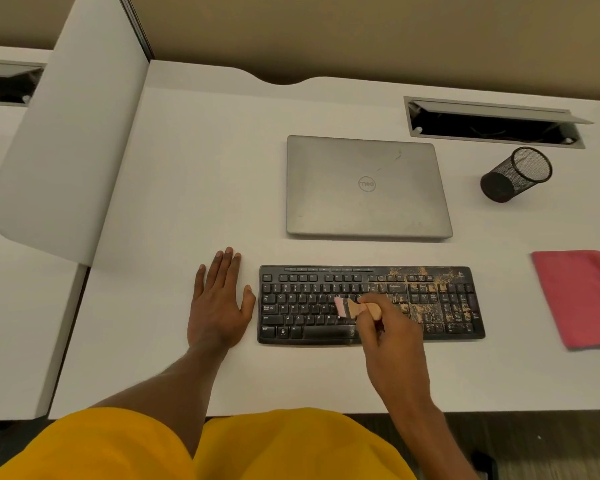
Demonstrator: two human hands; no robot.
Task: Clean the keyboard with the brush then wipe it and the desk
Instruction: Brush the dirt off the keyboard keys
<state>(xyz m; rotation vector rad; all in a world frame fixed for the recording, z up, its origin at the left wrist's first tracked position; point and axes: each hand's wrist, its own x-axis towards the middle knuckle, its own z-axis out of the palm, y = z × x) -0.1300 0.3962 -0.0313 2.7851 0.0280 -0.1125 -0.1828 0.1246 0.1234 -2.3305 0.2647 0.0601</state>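
The right hand is gripping the brush by its wooden handle, with the bristles touching the middle keys of the black keyboard. Tan debris is covering the keyboard's right portion. The left hand is lying flat on the desk, just beside the keyboard's left edge. A pink cloth is lying near the desk's right edge.

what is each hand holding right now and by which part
The right hand grips the brush by its wooden handle, bristles on the keyboard. The left hand holds nothing, lying flat on the desk.

Mustard-yellow garment, bare forearms.
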